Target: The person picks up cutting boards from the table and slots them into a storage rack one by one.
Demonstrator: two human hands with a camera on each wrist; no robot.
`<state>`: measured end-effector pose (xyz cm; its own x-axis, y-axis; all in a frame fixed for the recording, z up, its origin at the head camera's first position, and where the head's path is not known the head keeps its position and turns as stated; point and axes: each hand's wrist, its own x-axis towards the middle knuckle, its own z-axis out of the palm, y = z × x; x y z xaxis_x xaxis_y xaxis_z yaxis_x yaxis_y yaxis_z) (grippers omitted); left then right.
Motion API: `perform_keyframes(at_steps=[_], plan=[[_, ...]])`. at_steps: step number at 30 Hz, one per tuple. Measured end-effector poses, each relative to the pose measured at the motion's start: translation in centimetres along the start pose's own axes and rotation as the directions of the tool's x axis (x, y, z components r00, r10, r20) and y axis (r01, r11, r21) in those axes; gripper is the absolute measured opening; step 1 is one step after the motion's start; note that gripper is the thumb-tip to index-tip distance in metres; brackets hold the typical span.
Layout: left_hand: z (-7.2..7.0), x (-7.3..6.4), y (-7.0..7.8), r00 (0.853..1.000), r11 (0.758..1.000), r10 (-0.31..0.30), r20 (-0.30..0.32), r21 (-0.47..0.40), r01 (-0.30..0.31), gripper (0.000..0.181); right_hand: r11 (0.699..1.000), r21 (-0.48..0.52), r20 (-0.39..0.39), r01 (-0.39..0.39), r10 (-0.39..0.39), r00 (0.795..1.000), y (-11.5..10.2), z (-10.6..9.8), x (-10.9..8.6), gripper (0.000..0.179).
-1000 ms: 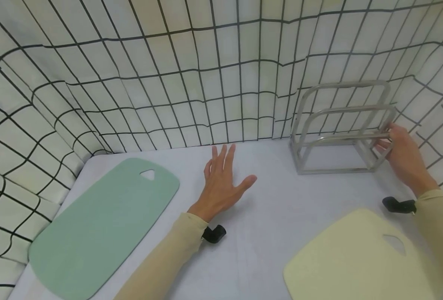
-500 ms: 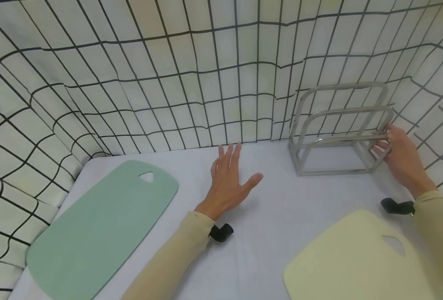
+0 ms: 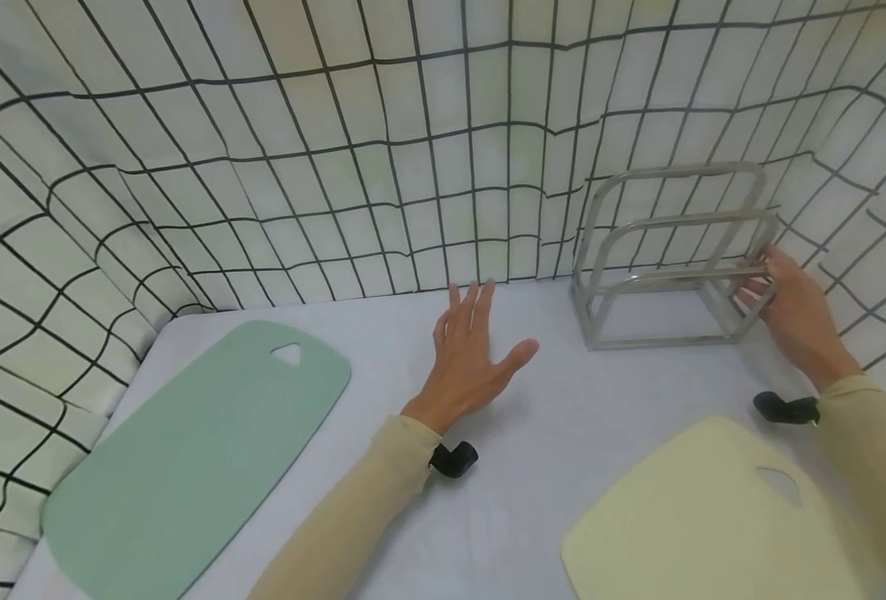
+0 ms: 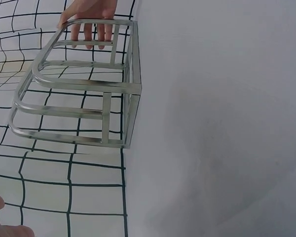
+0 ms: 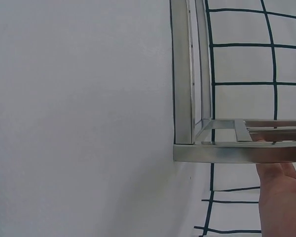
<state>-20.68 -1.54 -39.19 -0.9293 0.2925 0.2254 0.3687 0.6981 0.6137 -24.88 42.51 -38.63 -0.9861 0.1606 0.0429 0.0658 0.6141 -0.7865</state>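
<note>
A silver metal board rack (image 3: 663, 342) with upright looped bars stands on the white table near the back right corner. My right hand (image 3: 803, 312) grips its right side, with fingers reaching in between the bars. The left wrist view shows those fingers (image 4: 88, 37) through the rack's end. To the left of the rack, my left hand (image 3: 465, 362) is apart from it, palm down, fingers straight and thumb spread wide, holding nothing. Only bits of its fingers (image 4: 12, 231) show at the left wrist view's lower left edge.
A green chopping board (image 3: 195, 467) lies flat on the left, and a pale yellow one (image 3: 701, 525) lies at the front right, partly under the right sleeve. Cloth walls with a dark grid (image 3: 412, 154) enclose the table's back and sides.
My left hand has drifted right, a little closer to the rack. The right hand keeps its grip and the rack stays in place; the whole head view has shifted slightly.
</note>
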Motion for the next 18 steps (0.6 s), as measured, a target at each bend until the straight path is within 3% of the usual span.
perform_keyframes(at_steps=[7,13,18], plan=[[0.4,0.5,0.2,1.0,0.999,0.002,0.001,-0.036,-0.002,0.119,0.999,-0.028,0.021,-0.03,0.03,0.999,-0.2,-0.1,0.0,0.062],[1.0,0.9,0.5,1.0,0.999,0.013,0.004,-0.051,-0.013,0.118,0.997,0.051,0.006,-0.066,0.066,0.998,-0.5,-0.2,0.1,0.068],[1.3,1.1,0.7,1.0,0.998,0.016,0.0,-0.062,-0.016,0.114,0.999,-0.029,-0.004,-0.016,0.016,1.0,-0.9,0.3,0.1,0.065]])
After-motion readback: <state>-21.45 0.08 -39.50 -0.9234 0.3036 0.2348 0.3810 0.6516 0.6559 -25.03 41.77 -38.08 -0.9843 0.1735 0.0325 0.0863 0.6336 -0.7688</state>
